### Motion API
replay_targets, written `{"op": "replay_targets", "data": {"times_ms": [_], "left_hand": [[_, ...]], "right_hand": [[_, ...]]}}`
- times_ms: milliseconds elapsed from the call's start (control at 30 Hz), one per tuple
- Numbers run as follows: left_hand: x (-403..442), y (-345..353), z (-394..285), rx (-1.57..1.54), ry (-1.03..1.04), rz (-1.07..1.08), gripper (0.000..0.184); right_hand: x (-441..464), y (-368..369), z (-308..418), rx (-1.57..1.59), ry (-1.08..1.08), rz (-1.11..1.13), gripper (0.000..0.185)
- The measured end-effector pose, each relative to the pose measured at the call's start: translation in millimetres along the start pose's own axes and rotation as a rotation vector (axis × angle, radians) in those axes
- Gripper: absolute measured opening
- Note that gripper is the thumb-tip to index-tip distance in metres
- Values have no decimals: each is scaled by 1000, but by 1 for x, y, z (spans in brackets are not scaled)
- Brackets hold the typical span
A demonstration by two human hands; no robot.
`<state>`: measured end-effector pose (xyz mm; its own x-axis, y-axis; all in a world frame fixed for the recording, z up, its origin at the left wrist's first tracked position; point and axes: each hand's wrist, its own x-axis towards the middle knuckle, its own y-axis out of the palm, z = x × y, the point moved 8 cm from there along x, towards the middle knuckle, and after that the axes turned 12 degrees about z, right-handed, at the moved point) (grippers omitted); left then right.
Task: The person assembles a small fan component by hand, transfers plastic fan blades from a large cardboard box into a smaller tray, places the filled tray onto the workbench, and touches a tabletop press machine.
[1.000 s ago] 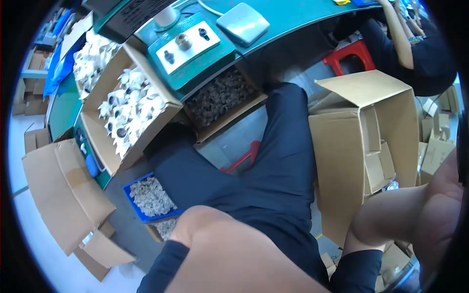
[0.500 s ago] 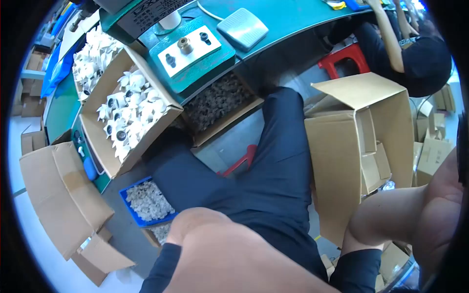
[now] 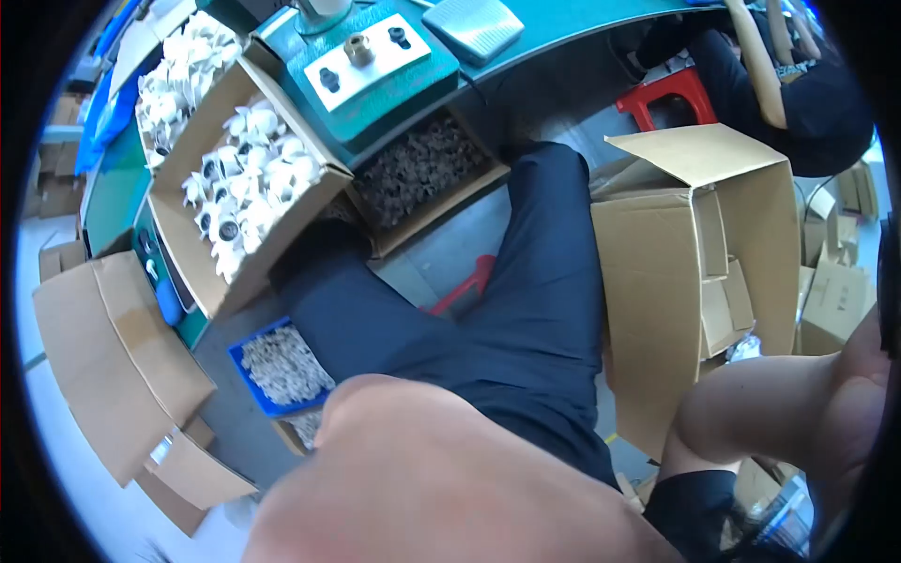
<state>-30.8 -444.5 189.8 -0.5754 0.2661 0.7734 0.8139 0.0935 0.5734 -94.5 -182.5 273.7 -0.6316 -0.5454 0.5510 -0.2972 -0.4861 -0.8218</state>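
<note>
My left arm is bent across the bottom of the view, very close to the camera, and its hand lies outside the frame. At the right edge my bent right forearm rises toward the camera; no fingers show there. Neither arm visibly holds anything. Below my left arm, a blue tray of small pale pieces stands beside my leg. Nearest my right arm is a tall open cardboard box. A tilted cardboard box of white finned parts leans by my left knee.
A green machine base with a metal plate and a grey foot pedal sit on the green bench. Below is a box of dark parts. A red stool and a seated person are at upper right. Cardboard stands left.
The view has tilted slightly downward, so the bench and machine sit higher in the frame. My left forearm now covers more of the bottom, hiding its sleeve.
</note>
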Motion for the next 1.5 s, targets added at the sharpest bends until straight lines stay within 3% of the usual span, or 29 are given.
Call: {"op": "replay_targets", "data": {"times_ms": [67,100,133,267,333,500,567,700,867,1500], "left_hand": [[-5,-1,-5,-18,8,-7,14],[17,-63,-14,-28,10,-6,14],[38,-123,-20,-37,9,-12,14],[0,-139,-24,76,-187,-73,15],[-10,-127,-23,86,-252,173,14],[10,-75,-10,64,-285,233,14],[27,-58,-3,-175,-185,138,14],[26,-59,17,-163,-182,143,15],[32,-28,69,-171,-206,152,15],[35,-33,96,-102,-238,49,18]], "right_hand": [[-9,-11,-2,-18,7,19,42],[-51,-52,-40,-31,11,25,42],[-21,-24,-20,-37,19,33,42],[25,34,12,2,56,86,41],[15,27,7,28,62,103,40],[36,43,15,22,52,75,39],[48,52,24,10,48,61,38],[-13,-1,-8,-6,36,60,37],[59,64,35,-39,55,50,36],[67,76,27,-15,48,81,32]]}}
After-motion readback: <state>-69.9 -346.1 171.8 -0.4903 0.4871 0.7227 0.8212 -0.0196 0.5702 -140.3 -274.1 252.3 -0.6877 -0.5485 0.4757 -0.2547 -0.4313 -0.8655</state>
